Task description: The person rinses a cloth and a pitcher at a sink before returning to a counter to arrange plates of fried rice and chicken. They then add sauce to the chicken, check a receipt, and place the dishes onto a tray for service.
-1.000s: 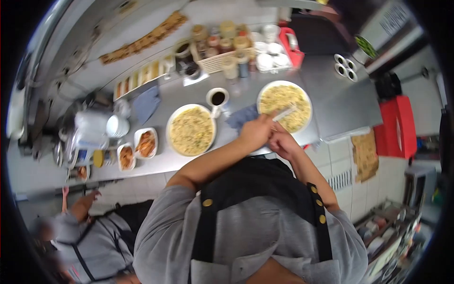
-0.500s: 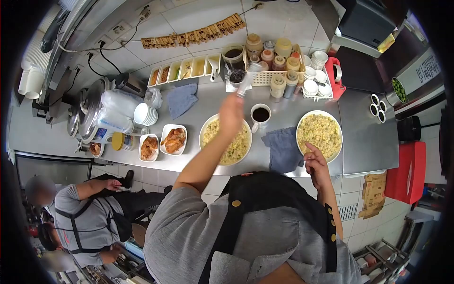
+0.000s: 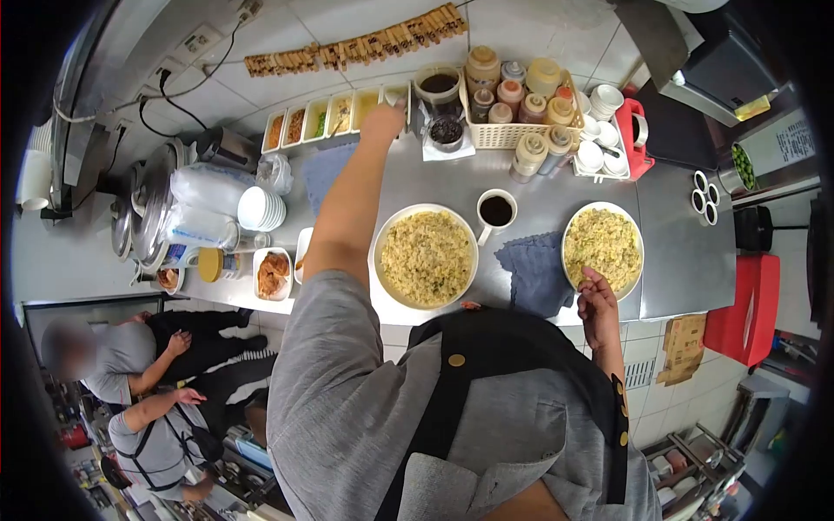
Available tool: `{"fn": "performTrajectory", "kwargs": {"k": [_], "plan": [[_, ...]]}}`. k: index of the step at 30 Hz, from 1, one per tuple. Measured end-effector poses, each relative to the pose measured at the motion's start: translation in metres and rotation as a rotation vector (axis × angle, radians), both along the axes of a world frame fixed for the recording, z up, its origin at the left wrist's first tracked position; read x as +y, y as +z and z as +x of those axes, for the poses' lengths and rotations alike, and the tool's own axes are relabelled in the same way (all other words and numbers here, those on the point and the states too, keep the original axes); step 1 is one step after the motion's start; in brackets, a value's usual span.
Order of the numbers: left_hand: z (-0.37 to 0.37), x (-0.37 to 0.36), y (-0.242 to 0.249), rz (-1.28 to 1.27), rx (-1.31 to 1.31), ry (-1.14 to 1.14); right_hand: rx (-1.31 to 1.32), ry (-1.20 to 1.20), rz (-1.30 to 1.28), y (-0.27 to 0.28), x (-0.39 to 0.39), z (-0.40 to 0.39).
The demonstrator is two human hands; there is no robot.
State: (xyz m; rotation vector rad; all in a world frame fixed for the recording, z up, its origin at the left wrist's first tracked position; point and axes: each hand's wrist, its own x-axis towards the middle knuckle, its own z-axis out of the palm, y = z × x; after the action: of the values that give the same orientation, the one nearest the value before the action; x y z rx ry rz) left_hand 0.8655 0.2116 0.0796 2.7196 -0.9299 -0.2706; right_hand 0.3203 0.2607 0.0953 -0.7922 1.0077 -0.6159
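Observation:
My left hand reaches over the right-hand end of a row of white topping bins. Its fingers look closed at the end bin, and what they hold is hidden. Nearest to my right hand is the right plate of fried rice; the hand hovers at its near rim, fingers loosely bent and apart, with nothing in them. Between my arms sits a larger white plate of fried rice. A white cup of dark liquid and a blue-grey cloth lie between the two plates.
Sauce bottles fill a cream basket at the back. White dishes stand right of it. Dishes of browned meat, stacked bowls and plastic bags are at left. Two co-workers are at lower left.
My left hand has moved from above the left plate, where it held a blurred pale object, back and left to the bins. My right hand's fingers have curled a little more. A second co-worker shows more fully.

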Motion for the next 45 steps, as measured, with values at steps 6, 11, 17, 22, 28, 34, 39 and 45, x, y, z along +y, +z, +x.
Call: {"fn": "performTrajectory", "kwargs": {"k": [6, 11, 17, 22, 28, 34, 39, 45], "plan": [[0.019, 0.08, 0.065, -0.33, 0.379, 0.043, 0.02, 0.092, -0.017, 0.008, -0.003, 0.006], [0.011, 0.248, 0.112, -0.475, 0.333, 0.214, 0.017, 0.18, 0.013, -0.002, 0.001, 0.002], [-0.031, 0.41, 0.03, -0.212, 0.366, 0.565, 0.095, 0.405, 0.094, -0.026, 0.01, 0.019], [-0.103, 0.418, -0.04, -0.555, 0.901, 0.794, 0.121, 0.517, 0.09, -0.021, 0.02, 0.05], [-0.087, 0.414, -0.099, -0.964, 1.156, 0.998, 0.133, 0.595, 0.055, -0.014, 0.031, 0.063], [-0.043, 0.452, -0.105, -1.408, 0.762, 1.195, 0.253, 0.624, 0.107, -0.029, 0.039, 0.07], [-0.028, 0.464, -0.1, -1.502, 0.76, 1.132, 0.238, 0.726, 0.112, -0.025, 0.053, 0.107], [-0.061, 0.487, -0.055, -1.36, 0.711, 0.966, 0.183, 0.926, -0.061, -0.015, 0.064, 0.145]]}}
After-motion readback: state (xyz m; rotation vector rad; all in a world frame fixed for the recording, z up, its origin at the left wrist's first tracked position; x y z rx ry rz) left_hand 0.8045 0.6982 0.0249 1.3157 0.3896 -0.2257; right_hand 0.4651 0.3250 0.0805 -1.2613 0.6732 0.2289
